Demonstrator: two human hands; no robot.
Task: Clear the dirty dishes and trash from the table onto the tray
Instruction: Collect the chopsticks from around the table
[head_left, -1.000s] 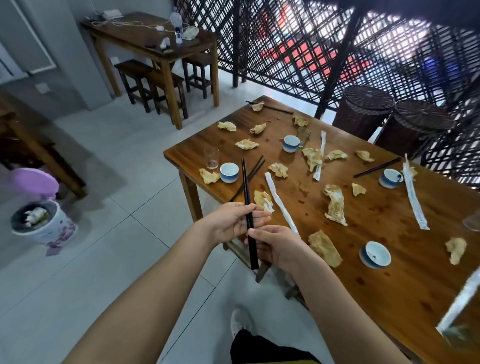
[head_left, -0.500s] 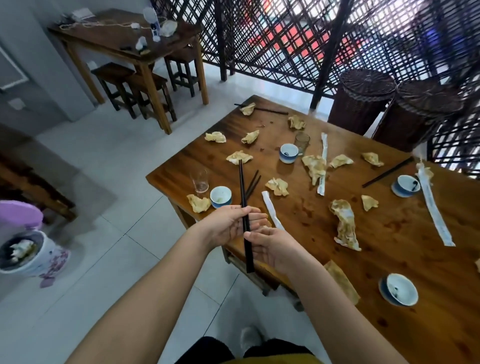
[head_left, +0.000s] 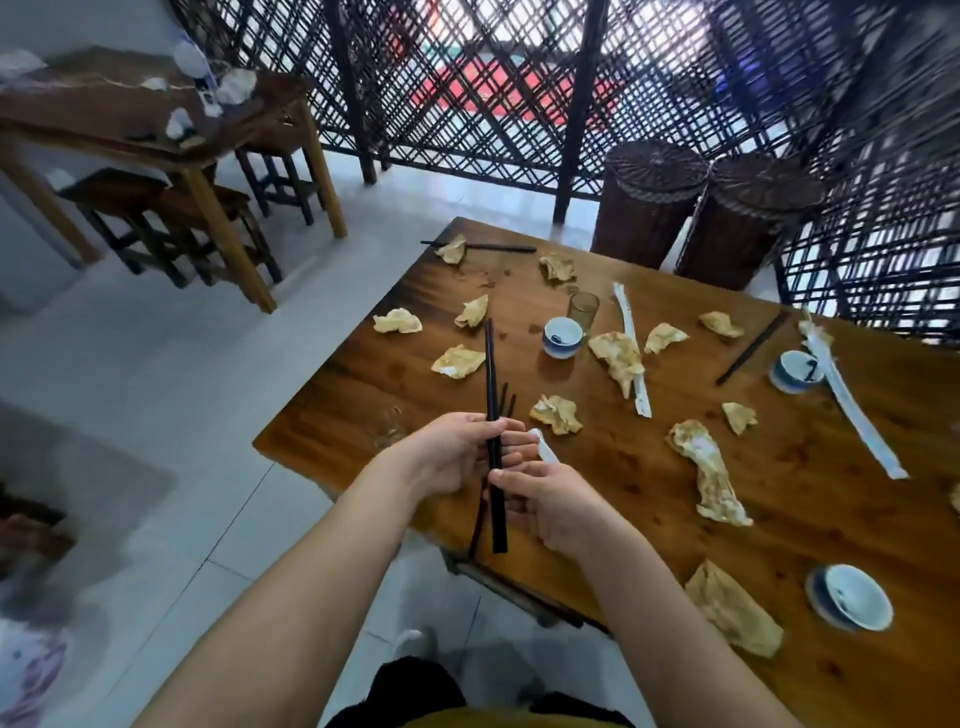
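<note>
Chopsticks (head_left: 490, 379): black, long, thin and straight, smooth surface; a pair held together, pointing away from the person, over the near left edge of the counter
Left hand (head_left: 454, 452): fingers curled around the middle of the pair
Right hand (head_left: 558, 501): thumb and fingers clamped on the pair lower down; just beside the other hand
Counter (head_left: 805, 493): brown wood, glossy, with grain and dark stains
Napkins (head_left: 457, 361): crumpled, yellowish paper; scattered on the wood
Cups (head_left: 562, 338): small, round, white inside, blue outside
Paper sleeves (head_left: 862, 421): long, flat, white strips
Glass (head_left: 583, 309): clear, small; just beside one cup
</note>
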